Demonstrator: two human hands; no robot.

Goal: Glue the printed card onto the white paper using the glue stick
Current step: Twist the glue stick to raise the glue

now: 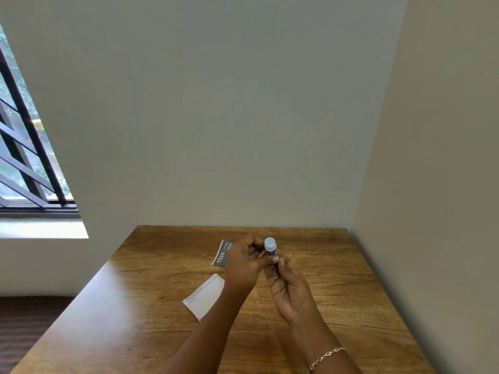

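Wooden surface [151, 306] sat in a room corner, walls behind it and along its right edge; a barred window [24, 157] stood well off to the left of the surface.

We noted both forearms reaching in from the near edge and meeting above the middle of the surface, toward its far side. A thin chain bracelet [325, 357] hung on the right wrist.

White paper [206, 295] lay flat on the surface, just left of the left forearm, with a few lines of small print near its left corner; text too small to read. Its right edge was hidden under the forearm.

Printed card [222, 254] lay flat on the surface beyond the white paper, apart from it, dark grey with "1524" in white. The left hand covered its right part.

Left hand [247, 261]: fingers curled, thumb pointing toward the glue stick; we could not tell whether it held a cap or anything else. Right hand [290, 288]: grip closed on the lower body of the glue stick [270, 247], fingertips pinching it. A ring showed on one right finger.

The glue stick was raised above the surface, just right of the printed card, upright, pale blue top end facing the camera.
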